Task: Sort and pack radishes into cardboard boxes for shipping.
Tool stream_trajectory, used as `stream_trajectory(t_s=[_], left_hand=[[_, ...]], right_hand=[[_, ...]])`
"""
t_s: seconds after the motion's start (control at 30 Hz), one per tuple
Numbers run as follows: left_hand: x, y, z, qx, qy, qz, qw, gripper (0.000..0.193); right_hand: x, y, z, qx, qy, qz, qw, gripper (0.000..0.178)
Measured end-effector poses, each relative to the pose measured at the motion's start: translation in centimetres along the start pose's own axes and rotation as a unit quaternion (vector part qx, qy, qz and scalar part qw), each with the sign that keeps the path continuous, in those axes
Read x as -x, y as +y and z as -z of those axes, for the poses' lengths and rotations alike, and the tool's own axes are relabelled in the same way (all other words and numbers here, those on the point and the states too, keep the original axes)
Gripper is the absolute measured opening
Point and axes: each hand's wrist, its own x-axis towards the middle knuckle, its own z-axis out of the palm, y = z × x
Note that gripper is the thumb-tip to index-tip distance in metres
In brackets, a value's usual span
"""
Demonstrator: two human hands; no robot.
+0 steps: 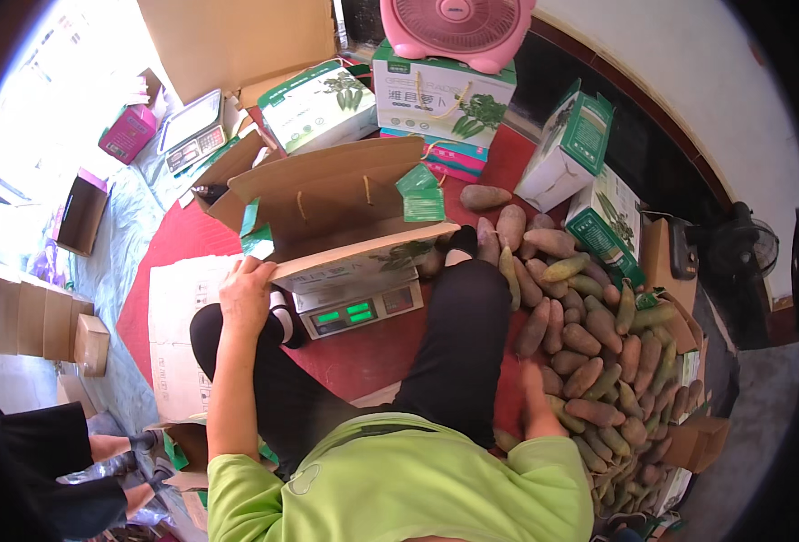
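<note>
An open cardboard carton [327, 212] with rope handles and green corner flaps stands on a digital scale [361, 311] between my knees. My left hand [246, 294] is closed over the carton's near left corner, fingers bent across the top edge. Inside, only bare brown cardboard shows; the bottom is hidden by the near wall. My right hand [535, 397] is low by my right thigh, beside the left edge of a big heap of long radishes [596, 414], some green, some reddish brown with soil. Motion smears its fingers, so any hold is unclear.
Printed cartons [445, 95] stand at the back, one topped by a pink fan [458, 27]. More cartons [567, 149] line the right side, near a black fan [747, 239]. Another scale [192, 131] sits at the back left. A person's legs [83, 461] show at the lower left.
</note>
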Motion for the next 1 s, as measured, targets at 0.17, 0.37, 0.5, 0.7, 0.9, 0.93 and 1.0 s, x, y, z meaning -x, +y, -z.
stream_trajectory(t_s=[0.17, 0.37, 0.5, 0.7, 0.9, 0.93, 1.0], left_hand=[[0.8, -0.3, 1.2, -0.021, -0.001, 0.011, 1.0, 0.018], [0.4, 0.4, 0.6, -0.02, 0.011, 0.001, 1.0, 0.019], [0.7, 0.2, 0.7, -0.023, 0.014, 0.002, 1.0, 0.018], [0.9, 0.6, 1.3, -0.027, -0.013, 0.036, 0.999, 0.017], [1.0, 0.0, 1.0, -0.028, -0.01, 0.012, 0.999, 0.018], [0.9, 0.1, 1.0, -0.032, -0.011, 0.008, 0.999, 0.018], [0.7, 0.2, 0.8, -0.036, -0.012, -0.004, 0.999, 0.018]], right_hand=[[9.4, 0.4, -4.9, 0.055, -0.098, -0.039, 0.993, 0.042], [16.3, 2.2, -8.5, 0.111, -0.17, 0.003, 0.979, 0.059], [15.0, 1.7, -9.0, 0.036, -0.197, -0.048, 0.979, 0.068], [14.8, 1.1, -9.2, 0.173, -0.239, 0.044, 0.955, 0.065], [17.3, -0.2, -10.2, 0.172, -0.256, 0.064, 0.949, 0.052], [17.5, 0.3, -10.6, 0.211, -0.231, 0.103, 0.944, 0.048], [17.6, 0.6, -10.9, 0.248, -0.206, 0.139, 0.936, 0.045]])
